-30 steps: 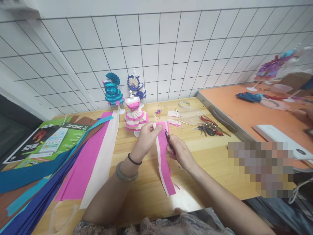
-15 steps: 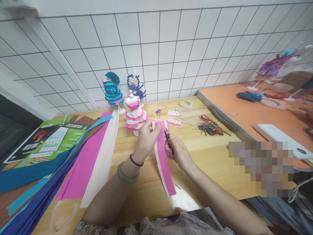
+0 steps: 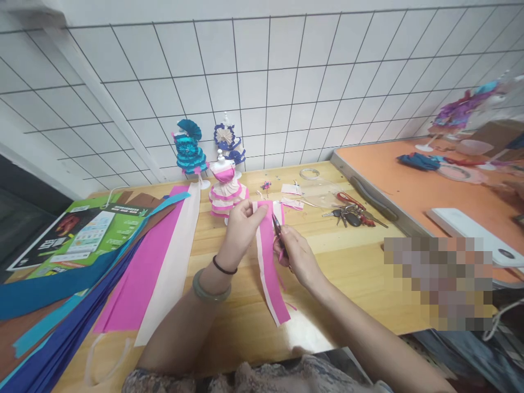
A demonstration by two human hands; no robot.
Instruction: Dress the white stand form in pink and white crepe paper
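My left hand (image 3: pixel 244 222) pinches the upper end of a pink and white paper strip (image 3: pixel 270 273), which hangs down toward the table's near side. In my right hand (image 3: pixel 298 254) is a pair of scissors (image 3: pixel 277 225), its blades pointing up at the strip's right edge near the top. A narrow offcut dangles beside the strip. Just beyond my left hand stands a small dress form (image 3: pixel 227 188) wearing a ruffled pink and white paper dress. Part of its base is hidden by my left hand.
Long sheets of pink paper (image 3: pixel 153 262), white paper (image 3: pixel 176 262) and blue paper (image 3: pixel 53 284) lie at left. Behind stand a teal dress form (image 3: pixel 189 147) and a blue-and-white one (image 3: pixel 229 139). Keys (image 3: pixel 347 215) lie at right, beside an orange table (image 3: pixel 401 191).
The scissors and my right hand have shifted slightly left against the strip. The strip's lower end has swung a little left, and my left hand keeps its pinch.
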